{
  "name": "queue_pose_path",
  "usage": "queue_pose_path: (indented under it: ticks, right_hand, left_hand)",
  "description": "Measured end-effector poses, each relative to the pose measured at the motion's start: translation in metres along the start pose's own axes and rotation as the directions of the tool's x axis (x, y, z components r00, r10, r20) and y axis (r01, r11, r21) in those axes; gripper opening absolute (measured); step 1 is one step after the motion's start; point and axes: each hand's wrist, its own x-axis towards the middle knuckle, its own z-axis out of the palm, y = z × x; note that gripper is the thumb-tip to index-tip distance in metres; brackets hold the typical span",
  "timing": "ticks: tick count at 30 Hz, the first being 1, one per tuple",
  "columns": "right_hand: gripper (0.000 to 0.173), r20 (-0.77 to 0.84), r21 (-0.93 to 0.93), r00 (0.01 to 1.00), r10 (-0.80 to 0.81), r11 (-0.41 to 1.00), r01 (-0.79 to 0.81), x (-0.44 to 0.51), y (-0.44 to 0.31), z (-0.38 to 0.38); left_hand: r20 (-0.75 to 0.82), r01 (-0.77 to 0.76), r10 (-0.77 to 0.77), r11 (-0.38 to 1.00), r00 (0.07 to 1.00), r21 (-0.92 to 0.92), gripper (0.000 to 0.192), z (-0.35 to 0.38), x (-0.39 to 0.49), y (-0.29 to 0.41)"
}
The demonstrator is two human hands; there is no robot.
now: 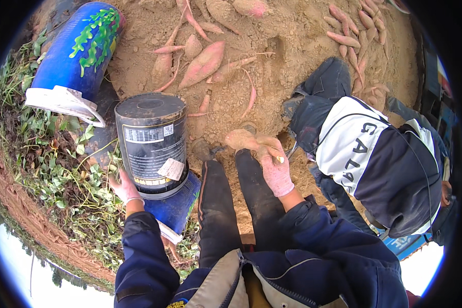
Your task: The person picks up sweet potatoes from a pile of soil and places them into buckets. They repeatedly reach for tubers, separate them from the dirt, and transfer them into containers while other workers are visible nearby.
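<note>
My right hand (276, 172), in a pale dusty glove, grips soil-covered sweet potatoes (241, 139) above my knees. At the lower side of an upside-down black plastic bucket (152, 150) is my left hand (126, 188), also gloved, with its fingers apart; whether it touches the bucket is unclear. That bucket rests against a blue bucket (174, 208) beneath it. Beyond my feet, a large pink sweet potato (203, 64) lies on the soil among several others, some with long thin roots.
A co-worker (373, 154) in a black and white jacket bends down close on my right. At the upper left lies a blue bucket (77, 57) with a white rim. Leafy vines (81, 196) cover the ground on the left. More sweet potatoes (364, 38) are heaped at the upper right.
</note>
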Motion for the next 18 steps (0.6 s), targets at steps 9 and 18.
queue_pose_path:
  ticks: [9, 18]
  right_hand:
    - [0.023, 0.003, -0.081, 0.990, 0.142, 0.987, -0.141, -0.007, 0.024, -0.004]
    - [0.014, 0.031, -0.061, 0.983, -0.180, 0.981, 0.182, 0.007, -0.081, 0.019]
  left_hand:
    - [0.545, 0.655, -0.366, 0.467, 0.754, -0.594, 0.081, -0.016, -0.032, -0.100]
    - [-0.033, -0.227, 0.228, 0.923, 0.973, -0.311, 0.067, -0.109, -0.057, 0.094]
